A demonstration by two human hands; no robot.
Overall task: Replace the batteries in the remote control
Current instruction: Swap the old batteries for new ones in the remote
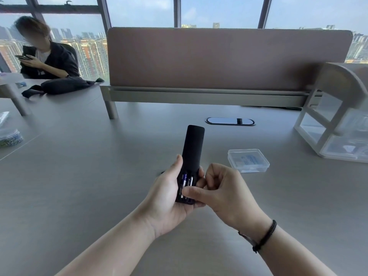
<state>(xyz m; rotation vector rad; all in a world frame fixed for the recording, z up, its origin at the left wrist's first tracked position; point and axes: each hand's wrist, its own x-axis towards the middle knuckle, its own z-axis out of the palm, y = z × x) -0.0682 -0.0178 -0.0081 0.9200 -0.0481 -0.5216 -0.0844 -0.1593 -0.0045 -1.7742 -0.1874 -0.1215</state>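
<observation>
My left hand (169, 198) holds a black remote control (192, 146) upright above the grey desk, back side facing me. Its lower battery compartment is uncovered, and two batteries (186, 181) with purple and silver wrapping lie side by side in it. My right hand (221, 191) comes in from the right, its thumb pressing on the lower end of the batteries while the other fingers curl beside the remote. The battery cover is not visible.
A small clear plastic box (248, 160) lies on the desk to the right. White drawer shelving (336, 126) stands at the far right. A brown divider panel (219, 56) and cable grommet (230, 121) sit behind. A person with a phone sits far left beside a black bag (61, 86).
</observation>
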